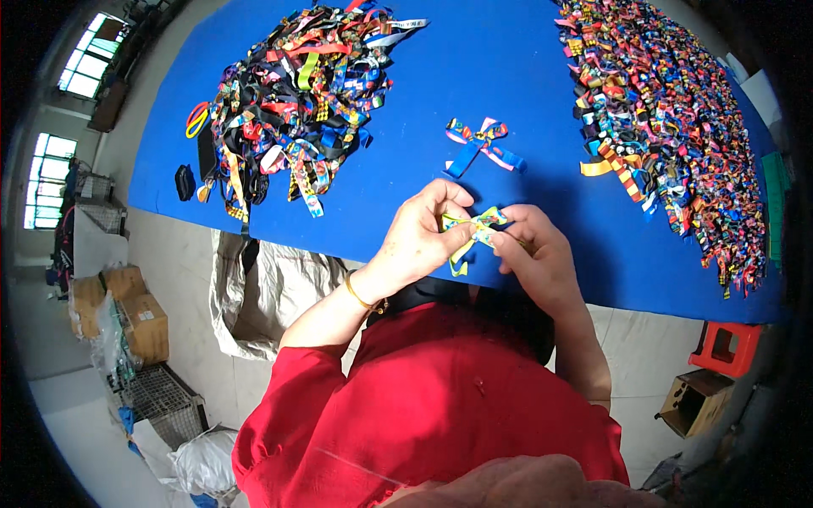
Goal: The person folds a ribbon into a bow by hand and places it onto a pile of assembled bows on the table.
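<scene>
A yellow-green patterned ribbon bow (483,227) is pinched between my two hands over the near edge of the blue table. My left hand (423,233) grips its left side with thumb and fingers, and my right hand (538,254) has hold of its right side. One tail of the bow hangs down between them. Just beyond my hands lies a blue and pink ribbon bow (483,148), flat on the table and touched by neither hand. My fingers hide part of the held bow.
Loose straps and ribbons form a tangled pile (296,102) at the far left. A dense heap of small colourful ribbon pieces (669,118) covers the table's right side. On the floor are a white woven sack (271,296), cardboard boxes (135,309) and a red stool (724,347).
</scene>
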Available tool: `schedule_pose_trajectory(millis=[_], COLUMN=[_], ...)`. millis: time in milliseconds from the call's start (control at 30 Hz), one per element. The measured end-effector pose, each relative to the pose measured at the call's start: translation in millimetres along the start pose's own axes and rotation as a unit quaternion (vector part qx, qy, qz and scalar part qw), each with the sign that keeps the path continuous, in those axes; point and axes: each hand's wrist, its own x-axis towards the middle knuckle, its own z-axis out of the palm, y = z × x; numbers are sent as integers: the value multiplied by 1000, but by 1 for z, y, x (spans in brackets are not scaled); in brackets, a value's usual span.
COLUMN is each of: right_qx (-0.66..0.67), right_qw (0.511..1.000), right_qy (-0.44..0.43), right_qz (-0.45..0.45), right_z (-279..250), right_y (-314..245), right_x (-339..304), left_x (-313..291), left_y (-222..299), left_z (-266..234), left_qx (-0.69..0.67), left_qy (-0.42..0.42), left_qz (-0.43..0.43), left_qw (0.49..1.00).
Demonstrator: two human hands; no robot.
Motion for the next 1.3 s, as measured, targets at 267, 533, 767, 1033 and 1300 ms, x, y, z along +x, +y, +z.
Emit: schedule_pose_trajectory(millis=[267, 533, 767, 1033, 1300], right_qx=[-177, -312, -441, -490, -534], right_qw=[981, 937, 834, 802, 789], right_qy=[62, 123, 89, 61, 40], right_qz=[40, -102, -320, -337, -300], right_z=[-3, 0, 15, 20, 24], right_y=[13, 9, 10, 29, 23], right_x=[-29, -30, -8, 6, 5], left_x=[1, -1, -22, -48, -63], left_y=[-7, -12, -15, -37, -41], left_z=[16, 25, 11, 2, -11], left_qx=[315, 439, 511, 565, 591], left_qy=[70, 137, 106, 51, 35], left_qz=[25, 98, 249, 286, 274], left_qw=[946, 883, 816, 772, 758])
